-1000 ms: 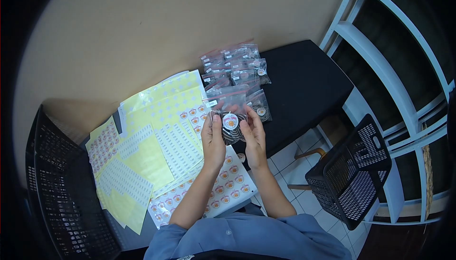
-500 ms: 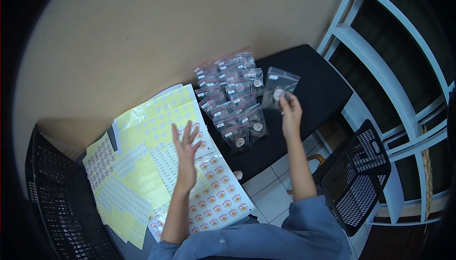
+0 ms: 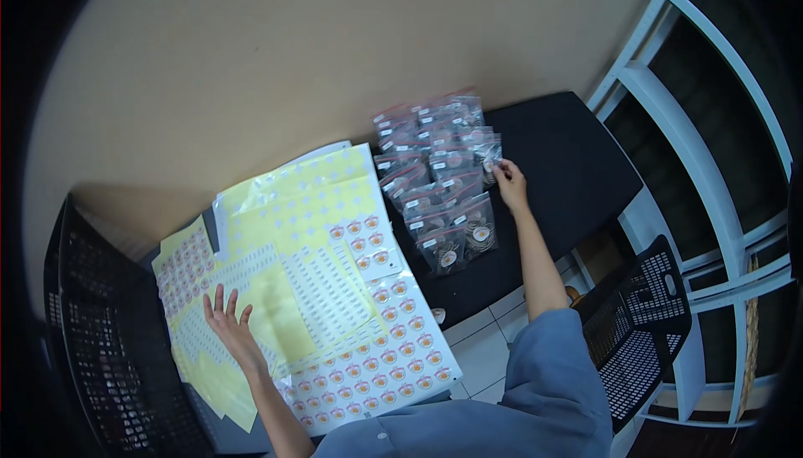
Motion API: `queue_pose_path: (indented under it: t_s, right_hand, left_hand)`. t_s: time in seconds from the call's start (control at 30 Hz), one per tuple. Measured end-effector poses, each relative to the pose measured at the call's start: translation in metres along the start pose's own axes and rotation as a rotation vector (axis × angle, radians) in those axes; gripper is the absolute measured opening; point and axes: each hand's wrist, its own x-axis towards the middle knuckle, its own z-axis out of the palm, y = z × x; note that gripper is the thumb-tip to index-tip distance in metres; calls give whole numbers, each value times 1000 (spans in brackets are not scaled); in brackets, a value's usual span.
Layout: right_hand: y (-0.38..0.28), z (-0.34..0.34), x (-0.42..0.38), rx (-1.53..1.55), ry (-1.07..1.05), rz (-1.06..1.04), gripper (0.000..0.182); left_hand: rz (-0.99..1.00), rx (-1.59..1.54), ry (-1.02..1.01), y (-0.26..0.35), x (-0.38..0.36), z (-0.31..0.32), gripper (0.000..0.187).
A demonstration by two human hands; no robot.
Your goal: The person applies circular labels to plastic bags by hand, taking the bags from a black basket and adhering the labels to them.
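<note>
My right hand (image 3: pixel 511 184) pinches the lower part of a clear zip bag (image 3: pixel 485 144), which lies at the right side of the rows of bags. Inside it is a dark coiled item with a round sticker. Several similar bags (image 3: pixel 447 249) overlap in rows on the black table, each with a red seal strip and a small white label. With fingers spread and nothing held, my left hand (image 3: pixel 232 328) is over the yellow backing sheets (image 3: pixel 280 312) at the left. Sticker sheets with round pink and orange prints (image 3: pixel 393 366) lie beside them.
A black basket (image 3: pixel 109 349) stands at the far left. Another black perforated basket (image 3: pixel 636 324) is at the lower right, past the edge of the black table (image 3: pixel 577 148). White metal bars (image 3: pixel 677 140) rise at the right, and a beige wall is behind.
My right hand has brought the bag from above the bare tabletop to the right side of the rows. My left hand has moved left and down across the sheets. The view has shifted slightly.
</note>
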Motion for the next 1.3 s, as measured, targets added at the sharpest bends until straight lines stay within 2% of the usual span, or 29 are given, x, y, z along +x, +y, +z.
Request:
queue_pose_path:
  t_s: [0.13, 0.23, 0.3, 0.33, 0.43, 0.53, 0.6, 0.67, 0.73, 0.83, 0.9, 0.93, 0.97, 1.0, 1.03, 1.1, 1.17, 1.2, 1.27, 1.3]
  right_hand:
    - [-2, -12, 2, -63, -73, 80, 31]
    - [-14, -30, 10, -202, -108, 60, 36]
    - [-47, -41, 19, -333, -4, -44, 35]
    - [-54, -42, 31, -298, 74, -162, 32]
    - [-119, -27, 69, -283, 40, -405, 28]
    - [-245, 33, 74, -208, -93, -677, 27]
    - [-363, 86, 21, -96, -230, -761, 28]
    - [-468, 136, -41, -51, -369, -970, 27]
    - [-560, 182, -112, -11, -477, -1180, 27]
    - [-671, 240, -216, 74, -727, -1548, 29]
    - [-737, 253, -306, -134, -854, -1727, 25]
    - [-760, 267, -341, -155, -942, -1818, 26]
    - [-780, 282, -370, -180, -1033, -1907, 26]
    - [-791, 300, -400, -232, -977, -2008, 27]
    - [-802, 317, -429, -285, -911, -2107, 29]
    - [-829, 326, -495, -798, -1014, -2072, 38]
    - [-838, 368, -539, -945, -1124, -2028, 44]
    - [-838, 381, -559, -1042, -1095, -2057, 47]
    - [-826, 406, -588, -1154, -1003, -2283, 47]
    - [-818, 417, -598, -1167, -1070, -2270, 46]
  left_hand:
    - [10, 14, -42, -5, -6, -9, 53]
    - [52, 78, -304, 5, -18, -31, 41]
    - [36, 192, -458, 17, -31, -51, 35]
    - [24, 255, -517, 21, -39, -66, 34]
    - [-26, 325, -511, 30, -59, -115, 34]
    - [-90, 304, -353, 36, -82, -170, 33]
    - [-78, 309, -267, 38, -99, -207, 33]
    - [-209, 52, -106, 44, -118, -243, 32]
    - [-196, 158, -128, 39, -137, -281, 33]
    - [-171, 108, -72, 38, -166, -331, 33]
    - [-15, 388, -139, 24, -189, -370, 35]
    - [-165, 405, -24, 2, -211, -391, 37]
    - [-227, 500, 80, 16, -214, -398, 35]
    - [-291, 595, 183, 35, -218, -403, 33]
    - [-290, 599, 199, 47, -220, -413, 33]
    - [-318, 406, 339, 63, -221, -434, 41]
    - [-251, 453, 436, 49, -233, -460, 45]
    - [-186, 497, 522, 43, -240, -473, 50]
    - [-199, 686, 598, 52, -246, -490, 53]
    - [-223, 660, 662, 50, -251, -498, 52]
